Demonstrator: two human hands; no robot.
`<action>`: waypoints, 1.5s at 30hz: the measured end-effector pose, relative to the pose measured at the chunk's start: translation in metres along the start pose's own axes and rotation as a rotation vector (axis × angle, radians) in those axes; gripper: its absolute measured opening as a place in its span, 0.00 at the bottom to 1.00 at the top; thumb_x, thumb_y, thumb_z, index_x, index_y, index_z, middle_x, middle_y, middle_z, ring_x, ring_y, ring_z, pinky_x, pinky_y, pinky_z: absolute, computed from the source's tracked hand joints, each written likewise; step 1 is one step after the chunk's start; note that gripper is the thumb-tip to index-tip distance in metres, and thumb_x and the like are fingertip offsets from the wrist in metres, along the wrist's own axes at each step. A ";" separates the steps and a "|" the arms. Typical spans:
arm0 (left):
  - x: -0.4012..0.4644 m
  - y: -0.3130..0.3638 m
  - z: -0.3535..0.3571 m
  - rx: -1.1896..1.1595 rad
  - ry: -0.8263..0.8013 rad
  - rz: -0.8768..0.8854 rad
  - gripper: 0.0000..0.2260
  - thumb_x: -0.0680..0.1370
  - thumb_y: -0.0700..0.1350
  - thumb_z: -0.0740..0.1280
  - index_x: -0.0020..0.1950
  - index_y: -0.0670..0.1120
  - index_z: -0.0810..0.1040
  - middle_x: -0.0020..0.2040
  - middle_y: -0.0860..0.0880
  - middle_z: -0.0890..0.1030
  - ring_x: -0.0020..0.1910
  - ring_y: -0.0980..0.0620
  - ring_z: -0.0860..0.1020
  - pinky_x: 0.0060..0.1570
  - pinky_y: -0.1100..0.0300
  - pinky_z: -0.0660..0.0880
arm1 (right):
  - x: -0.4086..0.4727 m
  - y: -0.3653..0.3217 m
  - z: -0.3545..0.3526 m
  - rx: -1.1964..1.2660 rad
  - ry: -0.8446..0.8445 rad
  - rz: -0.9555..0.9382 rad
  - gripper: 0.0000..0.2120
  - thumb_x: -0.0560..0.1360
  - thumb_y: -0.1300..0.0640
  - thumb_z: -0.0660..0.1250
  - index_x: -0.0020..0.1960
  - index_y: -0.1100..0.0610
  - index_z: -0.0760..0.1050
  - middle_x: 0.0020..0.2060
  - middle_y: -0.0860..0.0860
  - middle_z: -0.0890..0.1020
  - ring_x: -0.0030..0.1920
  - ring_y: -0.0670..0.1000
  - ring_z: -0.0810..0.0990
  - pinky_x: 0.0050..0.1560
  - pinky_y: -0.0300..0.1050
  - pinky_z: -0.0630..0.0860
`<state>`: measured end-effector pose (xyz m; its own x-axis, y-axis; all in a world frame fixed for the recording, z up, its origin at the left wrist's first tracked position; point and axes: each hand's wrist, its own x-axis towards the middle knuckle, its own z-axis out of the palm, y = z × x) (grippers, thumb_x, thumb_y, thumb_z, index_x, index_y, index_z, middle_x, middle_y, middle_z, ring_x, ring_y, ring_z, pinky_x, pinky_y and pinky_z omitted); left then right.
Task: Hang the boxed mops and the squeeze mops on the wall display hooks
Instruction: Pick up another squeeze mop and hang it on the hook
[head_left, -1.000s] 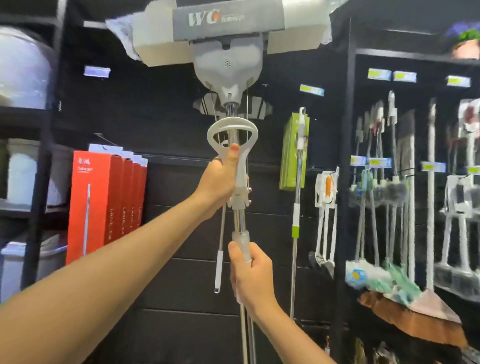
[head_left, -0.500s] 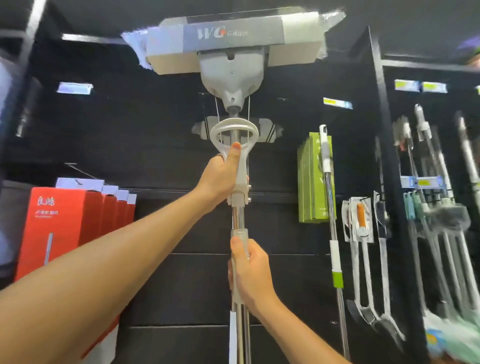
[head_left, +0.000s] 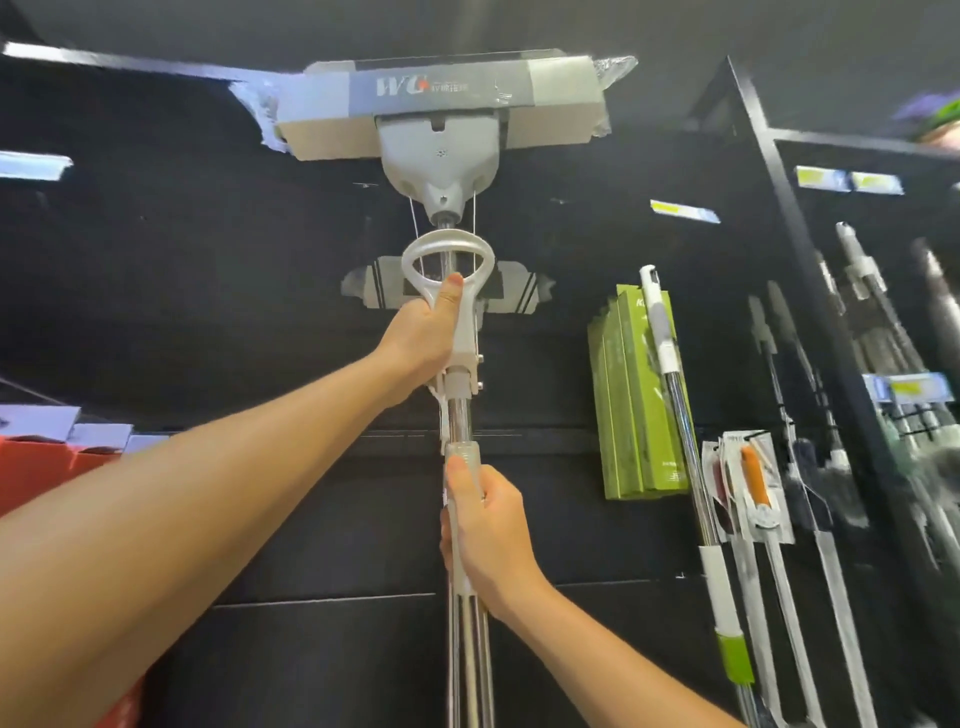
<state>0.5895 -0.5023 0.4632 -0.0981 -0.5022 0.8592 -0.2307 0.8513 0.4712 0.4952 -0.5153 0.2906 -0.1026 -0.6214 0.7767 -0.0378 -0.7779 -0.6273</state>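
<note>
Squeeze mop with a grey plastic head, plastic-wrapped sponge and chrome pole (head_left: 441, 156): I hold it upright, head uppermost, in front of the black slatted wall panel (head_left: 208, 312). The sponge block sits high in view, close to the top edge of the panel, with a "WG" label across its front.

My left hand (head_left: 421, 338) has its grip wrapped around the stem of the white oval pull handle (head_left: 447, 260), thumb pressed flat along the front of the stem just under the loop. My right hand (head_left: 485, 535) has its grip pressed together around the chrome pole lower down, thumb pointing up along a clear plastic collar.

Directly behind the pull handle, the wrapped head of a second squeeze mop (head_left: 514, 291) shows against the wall; whether the two touch cannot be told.

To the right, green rectangular boxes (head_left: 639, 405) hang on the panel, with a chrome pole with white and green sleeves (head_left: 680, 395) just in front of them. Red cardboard boxes (head_left: 47, 467) sit at the far left edge, behind my left forearm.
</note>
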 end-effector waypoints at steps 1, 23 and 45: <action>0.010 -0.002 0.003 0.009 0.010 0.001 0.26 0.85 0.64 0.51 0.46 0.47 0.78 0.39 0.48 0.80 0.38 0.52 0.81 0.38 0.59 0.78 | 0.012 0.004 -0.001 0.026 -0.007 -0.006 0.19 0.83 0.43 0.62 0.41 0.55 0.65 0.28 0.52 0.67 0.26 0.49 0.66 0.27 0.45 0.65; 0.142 -0.118 0.051 0.057 0.038 -0.013 0.27 0.85 0.65 0.50 0.49 0.45 0.76 0.40 0.45 0.81 0.39 0.48 0.83 0.37 0.55 0.80 | 0.158 0.104 -0.016 0.012 -0.057 -0.056 0.20 0.84 0.42 0.59 0.45 0.58 0.69 0.27 0.50 0.70 0.26 0.46 0.70 0.27 0.41 0.71; 0.160 -0.238 0.098 -0.050 -0.043 -0.170 0.22 0.85 0.64 0.52 0.53 0.49 0.75 0.47 0.45 0.82 0.43 0.49 0.82 0.39 0.56 0.79 | 0.176 0.215 -0.014 -0.010 0.031 0.139 0.20 0.84 0.42 0.59 0.49 0.59 0.73 0.29 0.51 0.73 0.28 0.47 0.73 0.29 0.43 0.74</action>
<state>0.5343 -0.7999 0.4687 -0.1029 -0.6448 0.7574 -0.1987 0.7594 0.6196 0.4550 -0.7905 0.2912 -0.1383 -0.7196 0.6805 -0.0310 -0.6836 -0.7292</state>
